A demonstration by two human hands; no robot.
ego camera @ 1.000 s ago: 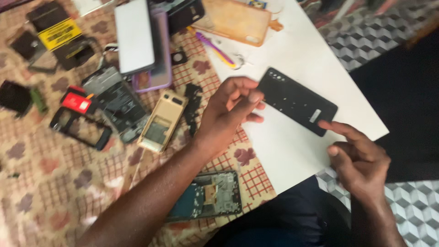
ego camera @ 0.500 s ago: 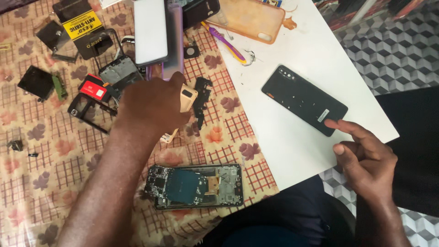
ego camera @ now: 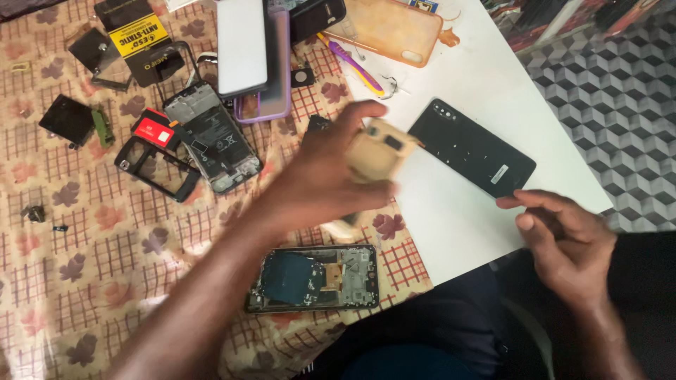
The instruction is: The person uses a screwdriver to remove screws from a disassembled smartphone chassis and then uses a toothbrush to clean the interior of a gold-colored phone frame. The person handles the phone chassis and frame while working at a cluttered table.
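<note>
My left hand [ego camera: 324,176] is lifted over the table's middle and grips a gold-coloured phone body [ego camera: 377,151], blurred by motion. My right hand [ego camera: 563,239] hovers at the table's near right edge, fingers loosely curled and holding nothing, its fingertips just beside the corner of a black phone back cover [ego camera: 472,146] that lies flat on a white sheet [ego camera: 451,218]. An opened phone frame with a dark board [ego camera: 313,278] lies near the front edge, below my left forearm.
Scattered on the patterned cloth [ego camera: 105,246]: a black phone frame [ego camera: 156,169], an opened phone chassis [ego camera: 211,137], a red part [ego camera: 151,129], a white phone on a purple case [ego camera: 243,46], an orange clear case [ego camera: 391,28], a purple tool [ego camera: 352,63], small black parts [ego camera: 67,119]. Patterned floor lies right.
My left hand picked the gold phone body up from the cloth and carried it right, toward the white sheet. My right hand stayed beside the black cover.
</note>
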